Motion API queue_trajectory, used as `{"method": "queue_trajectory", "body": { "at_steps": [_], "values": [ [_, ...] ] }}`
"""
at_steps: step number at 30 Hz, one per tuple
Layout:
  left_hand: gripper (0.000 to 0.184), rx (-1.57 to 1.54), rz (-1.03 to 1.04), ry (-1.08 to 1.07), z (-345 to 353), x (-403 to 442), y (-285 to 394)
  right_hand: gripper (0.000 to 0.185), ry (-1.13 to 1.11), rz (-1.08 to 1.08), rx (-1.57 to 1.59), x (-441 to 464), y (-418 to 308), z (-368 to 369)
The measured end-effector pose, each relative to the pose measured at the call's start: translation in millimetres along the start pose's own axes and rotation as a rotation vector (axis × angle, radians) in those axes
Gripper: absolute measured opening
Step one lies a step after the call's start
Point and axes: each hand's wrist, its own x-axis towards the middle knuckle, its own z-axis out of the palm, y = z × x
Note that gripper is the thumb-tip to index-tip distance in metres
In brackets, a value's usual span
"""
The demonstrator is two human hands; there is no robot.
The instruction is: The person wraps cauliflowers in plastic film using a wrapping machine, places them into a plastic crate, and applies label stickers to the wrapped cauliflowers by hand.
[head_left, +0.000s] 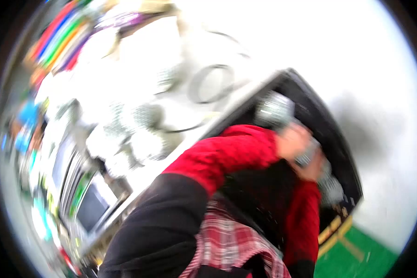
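Both of my hands are inside a black bin [306, 95], and motion blurs them. My left hand [293, 139] and my right hand [314, 166] are closed around a shiny grey bundle [307, 154] that looks bubble-wrapped. What is inside the wrap cannot be made out. Just beyond my left hand lies another shiny wrapped bundle [274, 109]. A further wrapped bundle [330, 186] rests beside my right hand, near the bin's end.
Several pale wrapped bundles [146, 116] cover the white table [176, 99] at left. A dark loop of cable or strap [211, 83] lies there too. Stacked framed panels [95, 204] stand at lower left. Green floor [363, 250] with yellow tape shows at lower right.
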Motion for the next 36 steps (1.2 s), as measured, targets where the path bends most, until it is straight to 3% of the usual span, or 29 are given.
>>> {"method": "queue_trajectory", "body": {
  "at_steps": [1,3,4,5,7,9,11,12,13,14,15,17,20,23,24,25,26,28,29,30,31,33,34,36],
  "values": [
    [0.061,-0.049,0.024,-0.181,-37.1,-4.1,8.4,0.113,-0.14,-0.07,-0.043,2.5,-27.9,-27.2],
    [0.058,0.029,0.0,0.015,-128.5,-50.3,22.2,0.103,0.384,-0.021,0.029,-31.8,0.6,-6.6],
    [0.06,-0.022,-0.097,0.195,-165.4,-79.7,19.9,0.084,0.458,-0.032,0.101,-36.1,-40.4,-27.2],
    [0.062,-0.084,-0.188,0.368,-199.9,-122.6,13.9,0.078,0.406,-0.088,0.361,-38.8,-81.0,-40.7],
    [0.072,0.337,-0.57,0.51,-245.8,-218.7,-17.3,0.062,0.304,-0.239,0.702,-35.4,-201.1,-70.0],
    [0.083,0.412,-0.989,0.268,-280.3,-316.3,-57.8,0.053,0.017,-0.577,0.731,-28.7,-298.2,-61.6],
    [0.104,0.544,-1.272,-0.011,-262.3,-384.2,-88.9,0.073,-0.204,-0.804,0.472,-26.2,-377.6,-18.8],
    [0.104,0.541,-1.263,-0.005,-265.9,-389.4,-94.1,0.084,-0.482,-0.784,0.186,-28.1,-418.9,-1.4],
    [0.111,0.396,-1.33,-0.166,-266.8,-393.0,-98.4,0.1,-0.598,-0.798,0.059,-31.7,-447.7,30.8],
    [0.118,0.246,-1.383,-0.333,-267.6,-396.1,-102.6,0.113,-0.438,-0.847,-0.025,-45.3,-460.0,69.2],
    [0.118,0.24,-1.37,-0.338,-270.1,-398.2,-107.7,0.121,-0.482,-0.759,-0.027,-50.1,-474.8,85.6],
    [0.117,0.248,-1.343,-0.33,-268.1,-396.7,-114.5,0.118,-0.471,-0.714,0.016,-54.7,-487.0,90.2],
    [0.109,0.195,-1.356,-0.285,-271.7,-398.7,-112.0,0.113,-0.663,-0.686,0.068,-34.8,-480.4,62.7],
    [0.103,0.151,-1.338,-0.177,-269.8,-411.0,-115.4,0.107,-0.661,-0.533,0.427,-31.6,-454.4,15.3],
    [0.1,0.169,-1.311,-0.13,-261.9,-420.0,-121.9,0.105,-0.511,-0.552,0.76,-33.9,-431.2,6.1],
    [0.1,0.138,-1.311,-0.178,-272.5,-410.5,-113.6,0.099,-0.653,-0.436,1.175,-27.6,-407.3,-13.1],
    [0.101,0.091,-1.292,-0.127,-274.1,-411.4,-111.1,0.087,-0.64,-0.331,1.377,-27.5,-383.8,-53.9],
    [0.101,0.047,-1.278,-0.027,-281.8,-416.1,-102.8,0.076,-0.512,-0.182,1.697,-23.2,-300.8,-65.0],
    [0.1,0.032,-1.261,0.013,-283.4,-413.6,-99.3,0.075,-0.365,-0.096,1.755,-29.2,-265.4,-73.3],
    [0.098,-0.2,-1.227,0.146,-289.0,-413.4,-95.2,0.075,-0.269,-0.079,1.726,-34.9,-237.4,-82.6],
    [0.095,-0.444,-1.186,0.262,-294.2,-408.3,-89.2,0.063,-0.245,-0.003,1.753,-39.4,-197.3,-77.6],
    [0.093,-0.703,-1.089,0.437,-306.9,-383.6,-72.4,0.048,-0.107,0.329,1.856,-57.6,-124.2,-34.9],
    [0.094,-0.73,-0.981,0.448,-313.3,-356.6,-61.7,0.034,-0.118,0.418,1.964,-64.1,-117.8,-27.8],
    [0.095,-0.685,-0.822,0.4,-321.8,-296.0,-33.3,0.041,-0.06,0.459,2.007,-74.1,-109.5,-14.9]
  ]
}}
